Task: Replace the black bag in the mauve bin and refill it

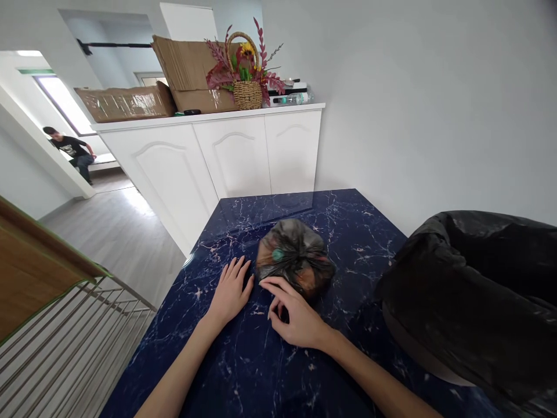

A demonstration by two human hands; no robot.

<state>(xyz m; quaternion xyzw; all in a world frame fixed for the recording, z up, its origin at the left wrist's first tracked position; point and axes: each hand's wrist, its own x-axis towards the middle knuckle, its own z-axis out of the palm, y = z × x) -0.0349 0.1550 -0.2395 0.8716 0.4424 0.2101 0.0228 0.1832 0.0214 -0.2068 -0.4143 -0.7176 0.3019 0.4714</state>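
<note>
Bare forearms [187, 360] cross a glossy navy marble-patterned table [248, 383]. The left hand [230, 293] lies flat on it, released; the right hand [298, 316], loosely curled and empty, overlaps the near edge of a gathered, translucent black plastic bag [291, 247], contact unclear. A clear plastic bottle's [293, 99] label is illegible.

A home, shown by the white panelled cabinet [237, 154] and flower basket [248, 95].

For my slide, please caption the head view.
Left hand and right hand beside a filled bag on a blue table.
</note>
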